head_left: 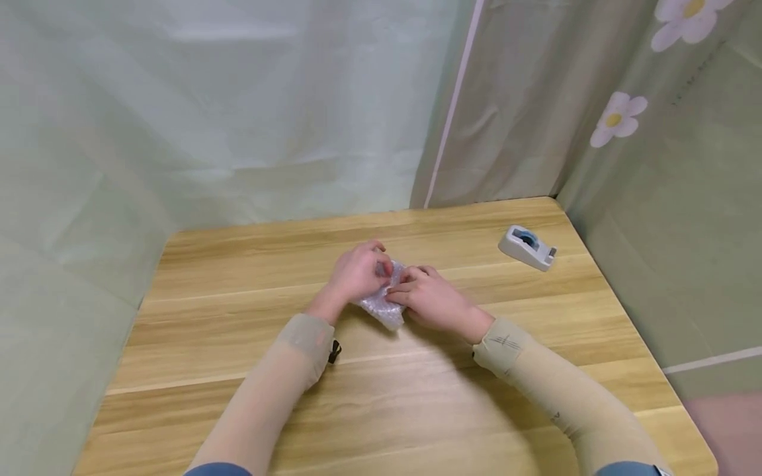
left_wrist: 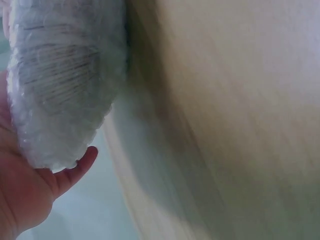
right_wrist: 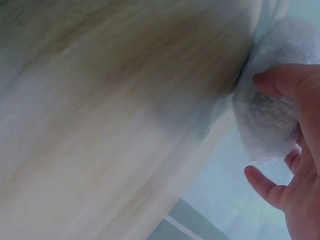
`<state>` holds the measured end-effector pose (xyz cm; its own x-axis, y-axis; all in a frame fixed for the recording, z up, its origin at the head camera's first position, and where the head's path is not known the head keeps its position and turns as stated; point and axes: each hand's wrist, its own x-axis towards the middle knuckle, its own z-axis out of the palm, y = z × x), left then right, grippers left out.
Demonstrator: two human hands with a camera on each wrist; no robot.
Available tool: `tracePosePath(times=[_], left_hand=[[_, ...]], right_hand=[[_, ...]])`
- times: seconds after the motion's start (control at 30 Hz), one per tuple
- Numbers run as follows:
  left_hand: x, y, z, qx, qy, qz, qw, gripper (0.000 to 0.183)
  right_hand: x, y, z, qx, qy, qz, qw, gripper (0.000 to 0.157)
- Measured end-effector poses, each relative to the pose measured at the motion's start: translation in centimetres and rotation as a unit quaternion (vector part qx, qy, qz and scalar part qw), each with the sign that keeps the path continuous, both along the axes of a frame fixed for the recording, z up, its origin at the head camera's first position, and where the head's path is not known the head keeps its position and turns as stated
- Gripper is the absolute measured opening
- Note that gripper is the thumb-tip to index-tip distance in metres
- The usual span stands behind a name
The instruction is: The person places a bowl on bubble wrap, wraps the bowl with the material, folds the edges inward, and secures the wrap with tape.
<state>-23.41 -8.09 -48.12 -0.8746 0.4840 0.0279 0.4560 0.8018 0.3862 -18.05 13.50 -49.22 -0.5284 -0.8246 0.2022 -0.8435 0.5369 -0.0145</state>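
A bubble-wrapped bundle (head_left: 383, 309) is held between both hands at the middle of the table. In the left wrist view, darker parallel lines show through the cloudy wrap (left_wrist: 60, 75); the thing inside is hidden. My left hand (head_left: 359, 272) grips the far left side of the bundle, fingers curled over its top. From the right, my right hand (head_left: 433, 299) holds it with fingertips on the upper folds. The right wrist view has the right thumb (right_wrist: 280, 81) pressed along the wrap, with one finger standing off below the bundle's end.
A white tape dispenser (head_left: 526, 248) with a blue core stands at the table's back right. The wood-grain table (head_left: 238, 377) meets pale curtains (head_left: 286, 119) behind and at both sides. A small black piece (head_left: 335, 351) sits at the left cuff.
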Motion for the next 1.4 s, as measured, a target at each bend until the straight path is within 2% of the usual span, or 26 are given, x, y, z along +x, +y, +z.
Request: tracePosePath(times=[0.13,0.27,0.33,0.43,0.57,0.67,0.73,0.9,1.13,1.4], left_hand=[[0.0,-0.5,0.3,0.004,-0.017,-0.002,0.9998,0.019],[0.3,-0.9,0.5,0.050,-0.046,0.016,0.9975,0.033],[0.6,-1.0,0.7,0.089,-0.070,0.040,0.9928,0.045],[1.1,-1.2,0.8,0.142,-0.103,0.083,0.9810,0.070],[1.6,-1.1,0.5,0.174,-0.131,0.133,0.9669,0.095],[1.9,-1.2,0.1,0.175,-0.149,0.160,0.9601,0.094],[2.2,-1.3,-0.2,0.168,-0.159,0.171,0.9577,0.084],[2.4,-1.3,-0.3,0.135,-0.173,0.191,0.9567,0.063],[2.3,-0.8,0.0,0.085,-0.180,0.207,0.9579,0.069],[2.2,-0.6,0.1,0.070,-0.187,0.212,0.9566,0.071]], right_hand=[[0.1,-0.4,0.2,0.007,0.011,-0.005,1.000,0.038],[0.3,-0.6,0.3,0.009,0.015,-0.008,1.000,0.037],[0.4,-0.6,0.3,0.010,0.014,-0.011,1.000,0.038],[0.5,-0.6,0.5,0.009,0.011,-0.014,1.000,0.038],[0.6,-0.5,0.7,0.012,0.004,-0.019,1.000,0.039],[0.7,-0.5,0.7,0.017,0.000,-0.023,1.000,0.040],[0.7,-0.6,0.7,0.017,-0.003,-0.025,1.000,0.040],[0.9,-0.7,0.6,0.010,-0.007,-0.026,1.000,0.040],[0.8,-0.6,0.3,0.002,0.003,-0.025,1.000,0.040],[0.8,-0.6,0.1,-0.009,0.013,-0.014,1.000,0.038]])
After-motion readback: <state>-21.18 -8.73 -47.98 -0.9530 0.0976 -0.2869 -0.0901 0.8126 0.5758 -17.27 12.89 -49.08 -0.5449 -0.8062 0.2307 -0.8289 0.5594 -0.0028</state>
